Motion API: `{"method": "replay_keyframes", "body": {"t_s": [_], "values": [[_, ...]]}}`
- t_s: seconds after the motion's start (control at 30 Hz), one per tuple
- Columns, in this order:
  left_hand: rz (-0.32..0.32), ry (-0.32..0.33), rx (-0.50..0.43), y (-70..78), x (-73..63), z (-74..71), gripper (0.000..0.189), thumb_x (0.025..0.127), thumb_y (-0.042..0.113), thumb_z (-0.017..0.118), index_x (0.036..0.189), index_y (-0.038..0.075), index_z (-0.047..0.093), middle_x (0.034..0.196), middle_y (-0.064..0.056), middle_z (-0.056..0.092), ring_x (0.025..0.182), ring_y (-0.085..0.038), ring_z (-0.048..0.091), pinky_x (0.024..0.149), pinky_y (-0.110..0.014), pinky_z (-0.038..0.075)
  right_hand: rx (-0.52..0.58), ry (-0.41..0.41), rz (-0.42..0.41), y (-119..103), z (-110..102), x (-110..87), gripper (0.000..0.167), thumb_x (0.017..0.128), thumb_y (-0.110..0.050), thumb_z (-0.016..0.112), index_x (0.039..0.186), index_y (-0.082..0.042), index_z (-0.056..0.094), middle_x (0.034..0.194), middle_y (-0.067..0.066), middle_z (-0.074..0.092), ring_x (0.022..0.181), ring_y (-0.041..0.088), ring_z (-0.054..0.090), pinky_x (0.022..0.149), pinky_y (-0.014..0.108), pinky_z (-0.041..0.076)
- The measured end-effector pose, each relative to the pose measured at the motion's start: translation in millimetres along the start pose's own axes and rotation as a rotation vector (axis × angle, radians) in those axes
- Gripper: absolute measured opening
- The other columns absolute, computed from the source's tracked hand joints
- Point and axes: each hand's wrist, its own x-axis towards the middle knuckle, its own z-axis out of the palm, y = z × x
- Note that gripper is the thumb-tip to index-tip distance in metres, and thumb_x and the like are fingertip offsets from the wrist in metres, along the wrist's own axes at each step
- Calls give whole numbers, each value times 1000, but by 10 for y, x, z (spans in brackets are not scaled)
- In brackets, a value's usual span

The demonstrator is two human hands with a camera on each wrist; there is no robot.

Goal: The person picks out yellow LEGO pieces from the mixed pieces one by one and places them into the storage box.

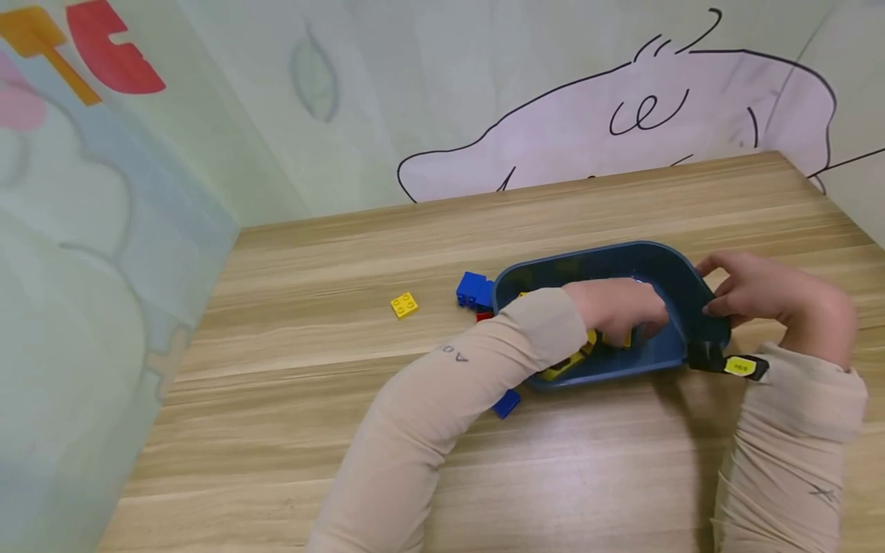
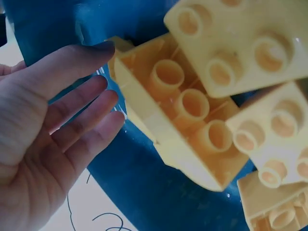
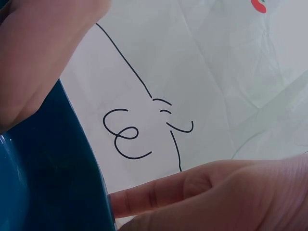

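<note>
A dark blue basin [image 1: 643, 361] holds several yellow toy bricks. My left hand [image 1: 622, 307] reaches down inside it, over a yellow brick [image 1: 618, 339]. In the left wrist view, the thumb tip overlaps the corner of a long yellow brick [image 2: 175, 113] lying with its hollow underside showing. The other fingers [image 2: 91, 122] are loosely extended beside that brick's side. At the basin's right end, my right hand [image 1: 767, 296] holds the rim, with the thumb at the edge and a finger [image 3: 149, 197] against the outer wall.
Left of the basin lie a flat yellow brick [image 1: 404, 305], blue bricks [image 1: 473, 289] and a partly covered red brick [image 1: 484, 316]. Another blue brick [image 1: 507, 403] sits near the left forearm. A printed wall [image 1: 359, 100] borders the wooden table [image 1: 290, 384] at the back and left.
</note>
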Motion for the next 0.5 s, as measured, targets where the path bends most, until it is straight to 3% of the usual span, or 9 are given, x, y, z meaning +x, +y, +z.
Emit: {"method": "replay_keyframes", "body": {"t_s": [0.23,0.5], "values": [[-31,-8,-18,-8,-107,-64,34,85,7,67,117,17,60,121,4,55,95,-13,49,78,-17,43,1,3,17,3,-10,-23,50,89,-2,51,130,11,25,100,19,63,82,29,65,74,48,48],[-41,-4,64,-89,-304,-166,38,85,9,67,121,16,58,125,2,54,103,-12,49,85,-18,42,2,10,18,-10,3,-9,50,88,-2,52,129,11,26,101,22,62,81,28,65,75,47,49]]}}
